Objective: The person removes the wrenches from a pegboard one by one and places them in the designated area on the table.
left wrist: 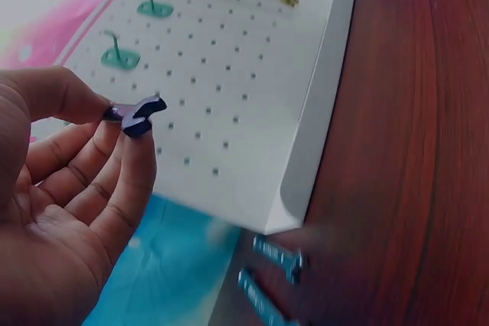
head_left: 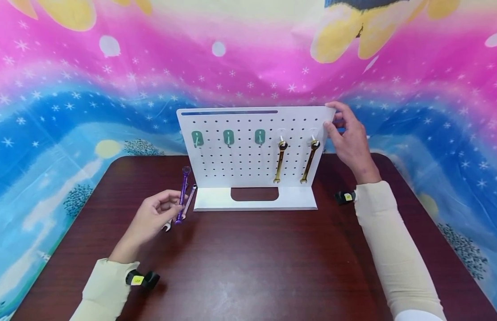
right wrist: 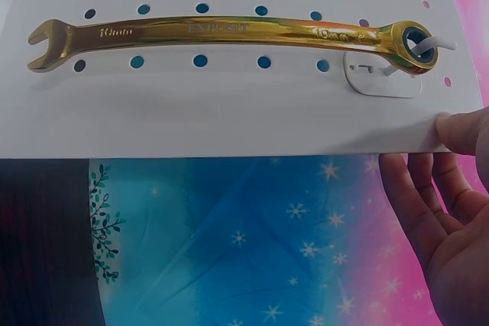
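Observation:
My left hand (head_left: 155, 214) pinches a purple combination wrench (head_left: 184, 191) between thumb and fingers, its ring end up, just left of the pegboard. In the left wrist view the wrench's open jaw end (left wrist: 140, 116) sticks out past the fingertips. My right hand (head_left: 350, 138) grips the upper right edge of the white pegboard (head_left: 248, 169), thumb on the front and fingers behind. Two gold wrenches hang by their ring ends from white hooks: one wrench (head_left: 279, 162), and another (right wrist: 229, 38) nearest the right hand. Three green hooks (head_left: 229, 137) carry nothing.
Silver wrenches (head_left: 189, 201) lie on the dark wooden table (head_left: 248, 263) beside the pegboard's left foot, partly behind the left hand. A colourful printed cloth (head_left: 248, 58) hangs behind the table. Each wrist wears a black strap device (head_left: 142, 279).

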